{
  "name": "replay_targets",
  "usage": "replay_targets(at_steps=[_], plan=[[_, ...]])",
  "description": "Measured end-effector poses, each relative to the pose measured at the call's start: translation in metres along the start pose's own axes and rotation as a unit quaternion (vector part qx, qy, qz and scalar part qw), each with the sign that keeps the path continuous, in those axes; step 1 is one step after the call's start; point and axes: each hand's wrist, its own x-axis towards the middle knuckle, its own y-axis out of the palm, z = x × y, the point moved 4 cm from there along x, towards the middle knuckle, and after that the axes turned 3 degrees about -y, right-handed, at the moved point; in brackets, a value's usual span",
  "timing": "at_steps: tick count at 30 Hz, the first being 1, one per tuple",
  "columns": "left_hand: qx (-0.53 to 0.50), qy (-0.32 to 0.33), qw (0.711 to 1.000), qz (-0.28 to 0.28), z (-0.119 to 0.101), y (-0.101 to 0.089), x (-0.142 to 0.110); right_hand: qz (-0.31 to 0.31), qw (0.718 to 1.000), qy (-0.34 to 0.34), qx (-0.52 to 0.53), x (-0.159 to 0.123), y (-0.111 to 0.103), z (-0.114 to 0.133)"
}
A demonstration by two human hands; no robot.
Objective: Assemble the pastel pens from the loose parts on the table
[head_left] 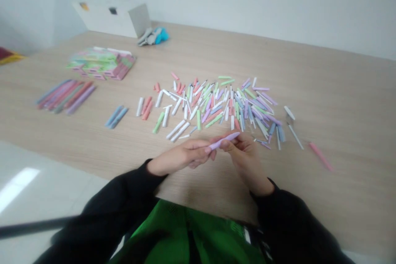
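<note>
A light purple pen (223,141) is held slantwise between both my hands, close to the table's near edge. My left hand (198,153) pinches its lower left end between thumb and fingers. Toward the pen's upper right end, my right hand (243,152) closes with the thumb laid along it. Just beyond my hands lies a scattered heap of pen parts (213,103): white, green, coral, purple and blue barrels and caps, with thin refills among them. To the right lie a loose refill (295,136) and a pink pen piece (321,156).
A row of several pens (66,95) lies at left, with two blue pen pieces (116,116) nearer the heap. Behind the row are stacked pink and green packs (100,64). Farther back stand a white box (108,20) and grey-and-blue gloves (153,36). The wooden table (309,78) meets a wall.
</note>
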Motion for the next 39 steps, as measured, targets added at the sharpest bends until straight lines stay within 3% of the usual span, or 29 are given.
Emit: replay_targets(at_steps=[5,8,10,12,14,16,18,20,21,22,25,28,34,39], plan=[[0.169,0.13,0.967,-0.141,-0.004,0.002,0.008,-0.071,0.997,-0.009,0.002,0.004,-0.007,-0.013],[0.227,0.169,0.943,-0.177,-0.005,0.003,0.007,-0.084,0.996,-0.001,-0.01,0.007,-0.005,-0.016],[0.274,0.159,0.932,-0.178,-0.007,-0.002,0.0,-0.063,0.997,0.004,-0.044,0.008,-0.002,-0.016],[0.333,0.122,0.914,-0.199,-0.013,-0.02,-0.017,-0.029,0.993,-0.006,-0.114,0.008,-0.003,-0.014],[0.384,0.068,0.875,-0.286,-0.021,-0.054,-0.047,-0.017,0.983,-0.028,-0.179,0.007,-0.008,-0.012],[0.429,0.016,0.797,-0.425,-0.03,-0.101,-0.088,-0.022,0.976,-0.024,-0.215,0.006,-0.017,-0.01],[0.444,-0.04,0.685,-0.576,-0.035,-0.151,-0.133,-0.013,0.972,0.011,-0.233,0.005,-0.022,-0.011],[0.487,-0.104,0.579,-0.645,-0.036,-0.196,-0.167,0.01,0.966,0.037,-0.254,0.005,-0.023,-0.013],[0.522,-0.134,0.535,-0.651,-0.035,-0.215,-0.177,0.021,0.963,0.041,-0.264,0.004,-0.021,-0.014],[0.533,-0.148,0.516,-0.654,-0.033,-0.233,-0.184,0.03,0.96,0.037,-0.275,0.004,-0.018,-0.014],[0.546,-0.173,0.496,-0.652,-0.025,-0.272,-0.189,0.064,0.947,0.02,-0.313,0.003,-0.009,-0.016],[0.548,-0.199,0.5,-0.64,-0.016,-0.291,-0.182,0.098,0.938,0.018,-0.333,0.001,-0.005,-0.018],[0.57,-0.198,0.487,-0.631,-0.012,-0.298,-0.181,0.093,0.916,0.0,-0.391,0.0,-0.012,-0.021],[0.579,-0.189,0.475,-0.636,-0.017,-0.299,-0.193,0.143,0.899,-0.012,-0.414,-0.004,-0.011,-0.026]])
